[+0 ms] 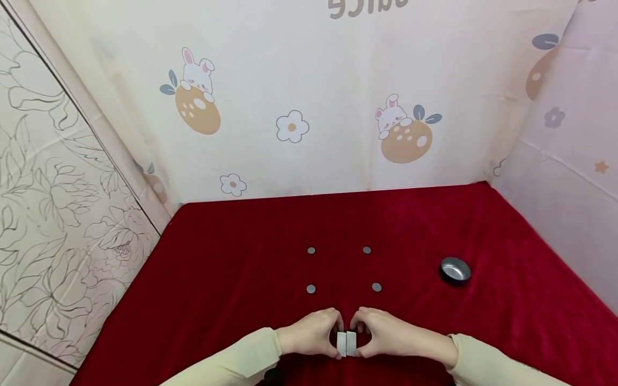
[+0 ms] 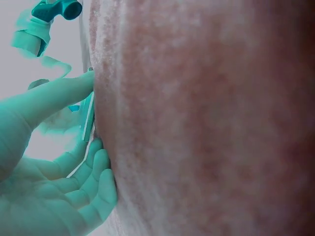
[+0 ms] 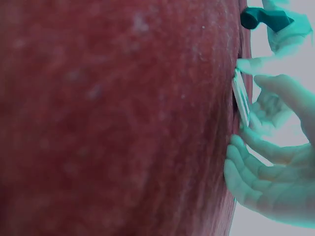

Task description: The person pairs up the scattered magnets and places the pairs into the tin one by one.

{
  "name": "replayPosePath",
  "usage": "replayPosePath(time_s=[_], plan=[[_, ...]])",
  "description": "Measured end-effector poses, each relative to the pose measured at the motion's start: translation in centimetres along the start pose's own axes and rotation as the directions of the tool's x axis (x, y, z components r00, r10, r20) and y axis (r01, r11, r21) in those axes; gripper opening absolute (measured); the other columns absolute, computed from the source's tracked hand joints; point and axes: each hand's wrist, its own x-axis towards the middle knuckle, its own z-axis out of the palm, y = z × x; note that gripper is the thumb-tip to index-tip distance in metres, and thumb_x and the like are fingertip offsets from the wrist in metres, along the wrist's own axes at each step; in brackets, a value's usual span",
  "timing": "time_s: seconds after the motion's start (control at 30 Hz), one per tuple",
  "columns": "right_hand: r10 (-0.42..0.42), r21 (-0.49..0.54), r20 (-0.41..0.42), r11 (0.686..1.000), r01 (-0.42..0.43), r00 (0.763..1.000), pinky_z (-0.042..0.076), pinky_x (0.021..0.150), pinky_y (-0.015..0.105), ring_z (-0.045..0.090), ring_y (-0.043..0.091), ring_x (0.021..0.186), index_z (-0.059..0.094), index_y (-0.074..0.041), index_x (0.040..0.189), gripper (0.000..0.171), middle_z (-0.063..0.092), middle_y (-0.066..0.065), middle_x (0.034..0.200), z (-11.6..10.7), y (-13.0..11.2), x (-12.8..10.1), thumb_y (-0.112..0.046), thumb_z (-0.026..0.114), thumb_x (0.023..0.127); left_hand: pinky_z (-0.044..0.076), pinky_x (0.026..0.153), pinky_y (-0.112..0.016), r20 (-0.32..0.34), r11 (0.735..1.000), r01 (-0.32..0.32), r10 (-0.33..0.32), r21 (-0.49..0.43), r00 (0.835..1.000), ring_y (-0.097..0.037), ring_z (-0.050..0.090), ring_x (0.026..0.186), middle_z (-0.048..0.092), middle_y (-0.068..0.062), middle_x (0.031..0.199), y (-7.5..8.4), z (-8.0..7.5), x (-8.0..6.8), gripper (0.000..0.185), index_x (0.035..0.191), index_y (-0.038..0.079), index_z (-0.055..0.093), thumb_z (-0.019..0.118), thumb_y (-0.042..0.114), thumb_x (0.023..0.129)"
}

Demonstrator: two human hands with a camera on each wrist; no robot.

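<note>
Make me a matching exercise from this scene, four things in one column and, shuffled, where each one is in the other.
Things
1. Round dish
2. Pale rectangular pieces
3. Grey discs
4. Red cloth

Places, as the head view shows them
A. Four of them, spaced apart, beyond the hands
B. Spread out beneath the other three things
C. Alone, off to the right of the discs
D. Side by side between the left hand and the right hand

Right pairs: 1-C, 2-D, 3-A, 4-B
</note>
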Motion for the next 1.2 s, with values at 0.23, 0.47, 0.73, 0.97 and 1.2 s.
replayPosePath(time_s=[0.23,0.47,0.73,0.97,1.2], plan=[[-0.003,0.058,0.037,0.998,0.001,0.999,0.043,0.066,0.021,0.047,0.002,0.074,0.060,-0.012,0.095,0.025,0.051,-0.011,0.086,-0.8,0.5,-0.8,-0.026,0.068,0.075,0.040,0.054,-0.012,0.019,0.985,0.001,0.002,-0.173,1.000,0.005,0.045,0.059,0.052,0.013,0.076,-0.2,0.1,-0.1,0.029,0.090,0.012,0.050,0.073,0.015,0.073],[0.000,0.086,0.004,0.996,0.000,1.000,0.045,0.067,0.023,0.050,0.005,0.078,0.060,-0.010,0.099,0.024,0.056,-0.006,0.092,-2.2,1.5,-1.6,-0.026,0.063,0.081,0.044,0.060,-0.012,-0.008,0.946,-0.026,0.024,-0.322,1.000,0.005,0.051,0.066,0.056,0.010,0.074,-0.2,0.0,-0.3,0.017,0.087,0.009,0.055,0.068,0.007,0.077],[-0.021,0.058,-0.111,0.998,0.027,0.994,0.046,0.065,0.025,0.054,0.010,0.077,0.060,-0.006,0.099,0.024,0.057,0.000,0.090,-3.9,3.1,-3.1,-0.024,0.062,0.083,0.046,0.060,-0.015,-0.040,0.857,-0.024,0.004,-0.514,0.999,0.002,0.055,0.065,0.063,-0.002,0.077,-0.3,0.3,-0.2,0.010,0.086,0.004,0.061,0.066,0.003,0.077],[-0.007,-0.003,-0.235,1.000,0.006,0.972,0.047,0.065,0.026,0.055,0.011,0.076,0.060,-0.006,0.098,0.024,0.058,0.001,0.089,-5.5,4.0,-4.2,-0.025,0.063,0.083,0.046,0.058,-0.016,-0.074,0.830,-0.023,-0.022,-0.558,0.997,0.000,0.055,0.065,0.064,-0.005,0.077,-0.2,0.0,0.6,0.011,0.088,0.003,0.064,0.066,0.002,0.077],[-0.047,-0.092,-0.379,0.996,0.013,0.924,0.047,0.064,0.026,0.056,0.013,0.076,0.060,-0.005,0.097,0.022,0.060,0.004,0.091,-6.8,5.0,-5.2,-0.014,0.067,0.078,0.044,0.056,-0.016,-0.113,0.802,-0.005,-0.078,-0.597,0.991,-0.002,0.053,0.060,0.063,-0.003,0.073,0.3,-0.8,1.6,0.010,0.087,0.003,0.065,0.065,0.003,0.077]])
